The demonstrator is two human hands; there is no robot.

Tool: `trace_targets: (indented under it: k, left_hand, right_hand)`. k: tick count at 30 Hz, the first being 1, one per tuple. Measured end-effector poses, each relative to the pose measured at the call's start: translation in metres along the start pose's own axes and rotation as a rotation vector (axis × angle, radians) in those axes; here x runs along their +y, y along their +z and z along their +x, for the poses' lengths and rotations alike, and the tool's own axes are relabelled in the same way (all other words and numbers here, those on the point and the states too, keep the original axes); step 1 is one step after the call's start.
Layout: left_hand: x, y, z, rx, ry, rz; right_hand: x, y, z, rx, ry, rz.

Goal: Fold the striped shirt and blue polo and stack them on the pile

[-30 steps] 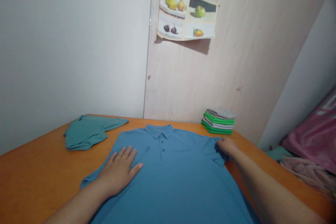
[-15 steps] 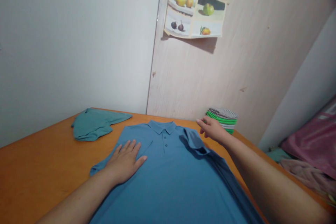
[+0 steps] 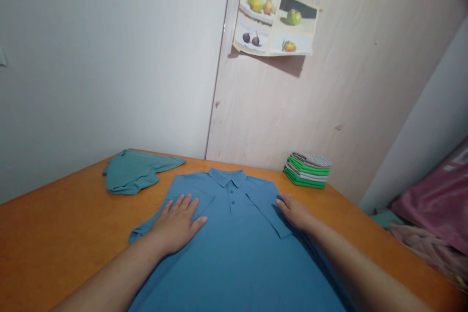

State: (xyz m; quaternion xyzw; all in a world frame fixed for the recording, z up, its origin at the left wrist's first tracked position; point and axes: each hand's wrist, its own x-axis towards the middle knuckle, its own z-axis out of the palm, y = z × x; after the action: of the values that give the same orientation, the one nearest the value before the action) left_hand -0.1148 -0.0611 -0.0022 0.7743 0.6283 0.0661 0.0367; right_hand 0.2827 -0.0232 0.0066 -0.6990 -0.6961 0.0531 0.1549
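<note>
A blue polo shirt (image 3: 237, 258) lies front side up, its collar pointing away from me and both sleeves turned inward over the chest. My left hand (image 3: 177, 226) rests flat with fingers spread on the folded sleeve at the left. On the other side, my right hand (image 3: 295, 210) touches the shirt's right edge beside the inward-turned right sleeve (image 3: 268, 214). Its fingers are stretched out and partly hidden, and I see nothing held in them.
The shirt is on an orange tabletop (image 3: 73, 234). A green garment (image 3: 133, 175) lies loosely at the back left. Folded green and grey cloths (image 3: 309, 170) are stacked at the back right. A wall bearing a fruit picture (image 3: 276, 19) stands behind; pink fabric (image 3: 435, 200) is at far right.
My right hand has come down from above the shirt's right shoulder onto its edge. The right sleeve, raised before, now lies flat across the chest. My left hand has stayed in place.
</note>
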Motion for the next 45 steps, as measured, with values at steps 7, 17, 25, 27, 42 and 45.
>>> trace_targets:
  k: [7,17,25,27,42,45]
  left_hand:
    - [0.005,-0.007,-0.004,-0.015,-0.015,-0.007]
    - [0.001,0.000,0.008,0.014,0.020,0.006]
    - [0.005,0.001,0.040,0.000,0.068,0.000]
    - [0.005,0.000,0.043,-0.009,0.078,-0.004]
    - [0.002,-0.018,-0.008,0.009,0.077,-0.009]
    - [-0.001,-0.018,-0.035,-0.020,0.069,-0.018]
  right_hand:
    - [0.002,0.022,-0.016,-0.081,0.078,-0.217]
    - [-0.008,0.033,-0.010,-0.133,0.028,-0.185]
    - [0.008,0.035,0.012,-0.093,0.075,-0.186]
    - [0.009,0.036,0.016,-0.092,0.073,-0.182]
    - [0.008,0.006,-0.066,-0.088,-0.025,-0.130]
    - [0.006,0.009,-0.095,-0.112,-0.048,-0.122]
